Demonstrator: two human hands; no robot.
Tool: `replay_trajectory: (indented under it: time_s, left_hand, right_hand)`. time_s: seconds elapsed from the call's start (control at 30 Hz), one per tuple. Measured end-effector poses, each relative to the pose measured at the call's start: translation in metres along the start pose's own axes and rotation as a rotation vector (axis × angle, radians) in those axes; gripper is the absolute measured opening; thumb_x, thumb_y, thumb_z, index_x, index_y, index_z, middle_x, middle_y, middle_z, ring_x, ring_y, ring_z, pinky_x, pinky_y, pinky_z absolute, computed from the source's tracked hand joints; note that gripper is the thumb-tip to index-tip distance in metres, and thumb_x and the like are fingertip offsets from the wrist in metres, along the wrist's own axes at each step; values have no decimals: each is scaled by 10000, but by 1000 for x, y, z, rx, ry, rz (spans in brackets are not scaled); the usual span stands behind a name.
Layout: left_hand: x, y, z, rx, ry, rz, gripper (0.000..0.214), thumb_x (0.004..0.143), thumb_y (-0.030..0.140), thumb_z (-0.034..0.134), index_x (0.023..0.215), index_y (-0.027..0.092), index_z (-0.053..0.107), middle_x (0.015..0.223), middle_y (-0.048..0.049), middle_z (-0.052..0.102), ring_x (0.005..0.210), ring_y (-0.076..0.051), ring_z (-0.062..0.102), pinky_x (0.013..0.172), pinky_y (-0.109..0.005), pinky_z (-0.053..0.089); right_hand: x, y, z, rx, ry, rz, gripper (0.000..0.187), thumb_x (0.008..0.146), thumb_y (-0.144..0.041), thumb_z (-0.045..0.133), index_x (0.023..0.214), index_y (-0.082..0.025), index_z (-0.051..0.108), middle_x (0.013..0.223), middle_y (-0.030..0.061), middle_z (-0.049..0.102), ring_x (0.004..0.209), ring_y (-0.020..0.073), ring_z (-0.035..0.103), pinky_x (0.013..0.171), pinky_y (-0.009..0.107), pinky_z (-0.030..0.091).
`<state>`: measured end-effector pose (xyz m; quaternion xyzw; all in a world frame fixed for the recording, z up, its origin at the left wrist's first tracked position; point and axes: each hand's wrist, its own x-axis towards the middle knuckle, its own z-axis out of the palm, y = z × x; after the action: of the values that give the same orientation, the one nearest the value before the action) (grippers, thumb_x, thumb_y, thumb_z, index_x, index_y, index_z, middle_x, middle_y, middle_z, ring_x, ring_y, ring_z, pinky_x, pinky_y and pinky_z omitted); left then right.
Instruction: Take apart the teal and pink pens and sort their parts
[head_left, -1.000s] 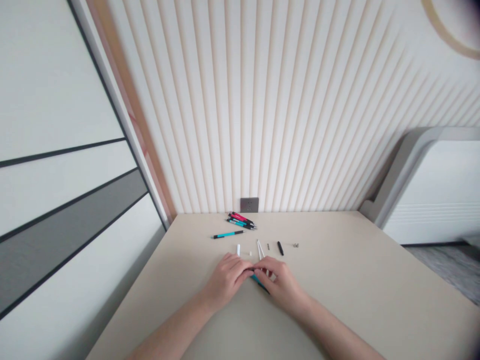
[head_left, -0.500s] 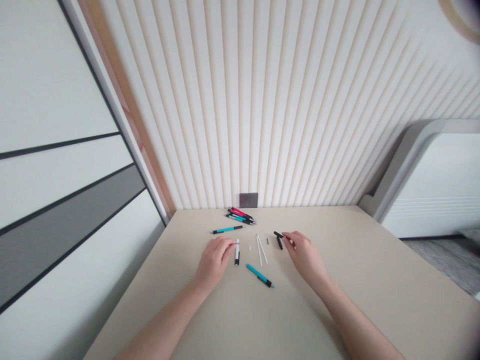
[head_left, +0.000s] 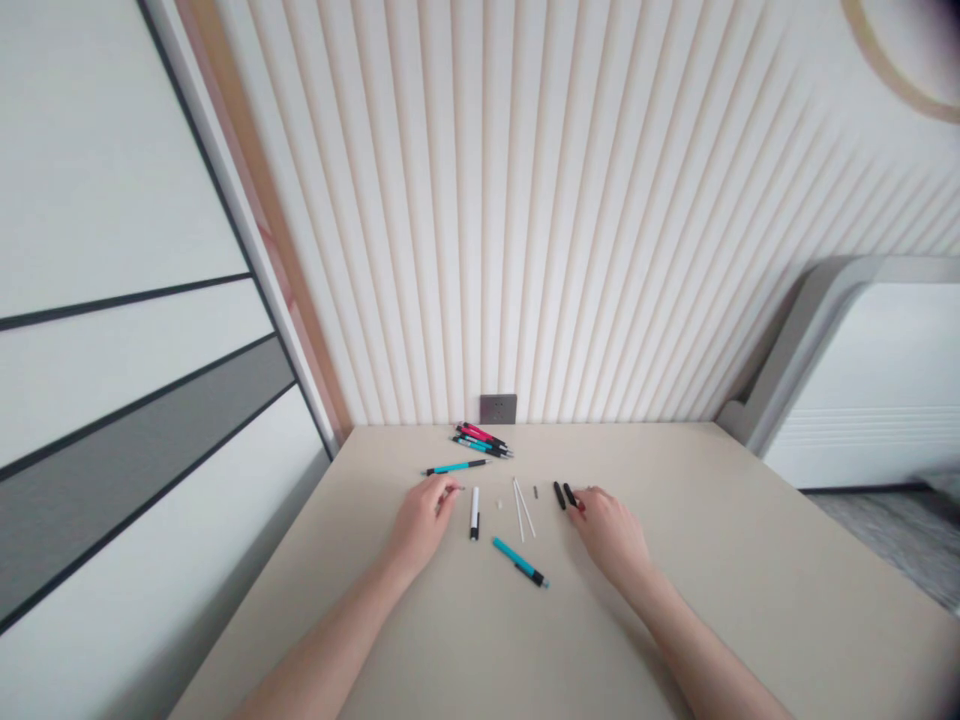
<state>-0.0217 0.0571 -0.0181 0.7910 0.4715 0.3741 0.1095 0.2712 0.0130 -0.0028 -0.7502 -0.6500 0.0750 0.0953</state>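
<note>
Right hand (head_left: 611, 535) curled at a black pen barrel (head_left: 570, 495), pinch unclear. Left hand (head_left: 424, 522) has fingertips together, contents unclear, near a white pen barrel (head_left: 474, 513) on the tabletop (head_left: 712, 560). Light, stiff, smooth plastic: take mid-barrel. Thin white refills (head_left: 523, 508) look flexible.

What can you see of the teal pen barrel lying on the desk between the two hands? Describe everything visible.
The teal pen barrel lies flat on the beige desk, slanting from upper left to lower right. Its long body is teal, plastic by the look of it, and ends in a black section at the lower right; the tip is too small to make out. Only the desk touches it, and it lies apart from the left hand and the right hand.
</note>
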Motion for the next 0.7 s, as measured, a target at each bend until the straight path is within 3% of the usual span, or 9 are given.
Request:
replay_trajectory:
  time_s: [0.27,0.47,0.7]
  left_hand:
    - [0,-1,2,-16,-16,17,106,920,203,500,922,205,606,896,-18,665,784,-164,620,747,-286,482]
    - [0,2,1,-3,-31,28,117,925,211,492,896,202,605,882,-23,665,787,-169,618,747,-289,475]
    - [2,7,-1,-9,-52,32,120,924,227,491,895,201,605,884,-28,668,793,-174,619,750,-299,473]
  right_hand:
    - [0,-1,0,93,-20,-54,259,917,-192,442,1041,-214,668,991,71,659,931,201,647,717,259,388]
    - [0,3,-3,145,-32,-146,410,893,-163,482,1290,-228,564,1080,76,631,978,197,636,776,254,400]
    - [2,1,-1,125,-36,-175,355,925,-180,454,1225,-261,625,1079,70,636,956,194,638,768,257,408]
